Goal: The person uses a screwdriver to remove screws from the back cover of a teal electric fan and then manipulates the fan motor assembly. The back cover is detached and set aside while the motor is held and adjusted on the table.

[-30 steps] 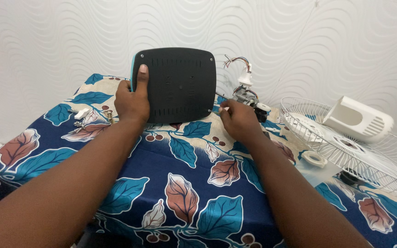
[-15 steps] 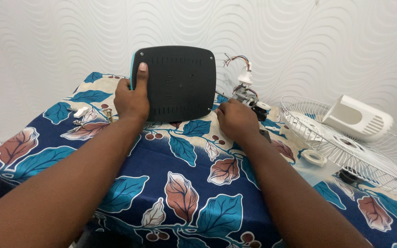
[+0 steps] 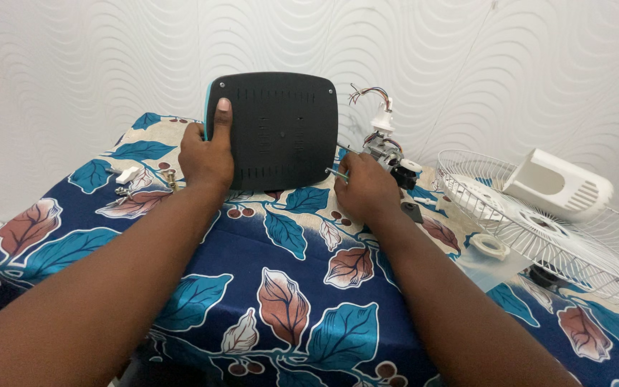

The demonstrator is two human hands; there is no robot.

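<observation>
A dark rounded-square base plate (image 3: 281, 129) with slots and corner screws stands upright on its edge on the leaf-patterned cloth (image 3: 288, 287). My left hand (image 3: 208, 154) grips its left edge, thumb pressed on the plate's face. My right hand (image 3: 363, 188) holds a thin screwdriver (image 3: 338, 173) whose tip meets the plate's lower right corner.
A small motor with loose coloured wires (image 3: 385, 143) stands right behind my right hand. A white wire fan guard (image 3: 553, 236) lies at the right with a white plastic housing (image 3: 557, 183) on it. A white ring (image 3: 491, 246) and small screws and parts (image 3: 141, 179) lie on the cloth.
My right hand has shifted slightly left toward the plate's lower right corner, bringing the screwdriver tip against it. The left hand keeps its hold.
</observation>
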